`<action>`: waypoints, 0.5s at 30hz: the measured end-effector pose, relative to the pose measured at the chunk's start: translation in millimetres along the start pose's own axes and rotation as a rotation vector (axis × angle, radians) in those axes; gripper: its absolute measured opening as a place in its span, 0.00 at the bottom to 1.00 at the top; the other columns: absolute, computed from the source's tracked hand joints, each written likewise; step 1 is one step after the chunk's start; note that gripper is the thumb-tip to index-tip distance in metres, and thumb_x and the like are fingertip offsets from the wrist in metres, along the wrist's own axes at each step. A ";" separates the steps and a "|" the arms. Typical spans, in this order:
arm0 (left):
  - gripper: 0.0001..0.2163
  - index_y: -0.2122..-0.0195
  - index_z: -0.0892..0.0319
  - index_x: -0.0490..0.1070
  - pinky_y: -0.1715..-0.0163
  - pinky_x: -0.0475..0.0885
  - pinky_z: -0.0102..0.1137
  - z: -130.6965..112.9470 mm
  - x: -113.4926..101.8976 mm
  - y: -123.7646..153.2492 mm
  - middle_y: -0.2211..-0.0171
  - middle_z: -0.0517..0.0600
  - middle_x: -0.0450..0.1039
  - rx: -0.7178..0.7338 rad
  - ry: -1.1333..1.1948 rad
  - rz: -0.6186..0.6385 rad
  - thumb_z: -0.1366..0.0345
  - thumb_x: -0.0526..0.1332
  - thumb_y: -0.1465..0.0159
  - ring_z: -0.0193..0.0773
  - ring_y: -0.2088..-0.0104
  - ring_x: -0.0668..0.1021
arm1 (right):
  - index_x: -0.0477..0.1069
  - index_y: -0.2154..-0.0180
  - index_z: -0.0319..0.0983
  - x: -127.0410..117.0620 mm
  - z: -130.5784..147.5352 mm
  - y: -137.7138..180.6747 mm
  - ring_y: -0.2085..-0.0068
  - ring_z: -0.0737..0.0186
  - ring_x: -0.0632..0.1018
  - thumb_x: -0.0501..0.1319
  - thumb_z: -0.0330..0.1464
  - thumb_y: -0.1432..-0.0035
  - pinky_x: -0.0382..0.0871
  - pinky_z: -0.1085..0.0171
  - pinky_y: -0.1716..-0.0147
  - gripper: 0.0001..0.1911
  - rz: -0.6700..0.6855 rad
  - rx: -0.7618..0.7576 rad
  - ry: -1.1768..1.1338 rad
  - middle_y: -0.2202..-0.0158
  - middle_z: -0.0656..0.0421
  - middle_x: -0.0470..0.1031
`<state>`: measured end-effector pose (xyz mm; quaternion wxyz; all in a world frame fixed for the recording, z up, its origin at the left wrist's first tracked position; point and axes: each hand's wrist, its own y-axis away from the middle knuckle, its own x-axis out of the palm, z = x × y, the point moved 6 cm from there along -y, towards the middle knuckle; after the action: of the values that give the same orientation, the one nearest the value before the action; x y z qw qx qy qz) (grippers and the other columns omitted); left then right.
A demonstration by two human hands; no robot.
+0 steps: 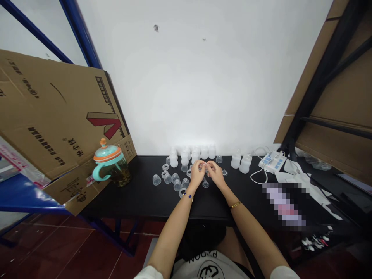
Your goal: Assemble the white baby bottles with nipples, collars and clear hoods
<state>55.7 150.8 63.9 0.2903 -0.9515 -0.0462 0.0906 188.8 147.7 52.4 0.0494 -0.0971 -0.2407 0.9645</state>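
Observation:
My left hand (198, 170) and my right hand (214, 170) meet over the middle of the table, fingertips pinched together. Between them is a small whitish part (206, 164), mostly covered by the fingers, whose kind I cannot make out. Just below the hands lies a clear round nipple (205, 184), with a clear ring-shaped piece (224, 173) to the right. Transparent caps (177, 185) and white rings (165, 167) are scattered left of my left hand. Behind the hands, several white baby bottles (212, 151) stand upright along the wall.
Two more baby bottles (245, 163) stand at the right, beside a white power strip (271, 162) with a looping cable. Crumpled white paper (302, 182) lies farther right. At the left, a turquoise-lidded jug (112, 164) of liquid stands before a large cardboard sheet (58, 116).

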 end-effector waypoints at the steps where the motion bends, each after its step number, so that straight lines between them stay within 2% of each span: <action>1: 0.08 0.63 0.58 0.73 0.74 0.70 0.25 -0.1 0.0 0.0 0.64 0.51 0.71 0.006 -0.003 0.000 0.60 0.59 0.35 0.35 0.67 0.74 | 0.72 0.60 0.41 0.1 0.0 -0.1 0.79 0.64 0.74 0.59 0.53 0.40 0.67 0.67 0.82 0.22 -0.001 -0.005 0.004 0.68 0.58 0.77; 15: 0.07 0.65 0.58 0.73 0.69 0.69 0.28 -9.2 -2.7 0.4 0.65 0.50 0.72 0.054 -0.049 -0.019 0.62 0.59 0.34 0.35 0.69 0.73 | 0.72 0.60 0.42 0.6 2.1 1.6 0.80 0.64 0.74 0.59 0.54 0.40 0.69 0.66 0.80 0.22 -0.021 -0.028 0.001 0.70 0.58 0.77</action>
<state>54.9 145.1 71.5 0.3155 -0.9403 -0.0599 0.1126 187.7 145.5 53.4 0.0581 -0.0955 -0.2551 0.9604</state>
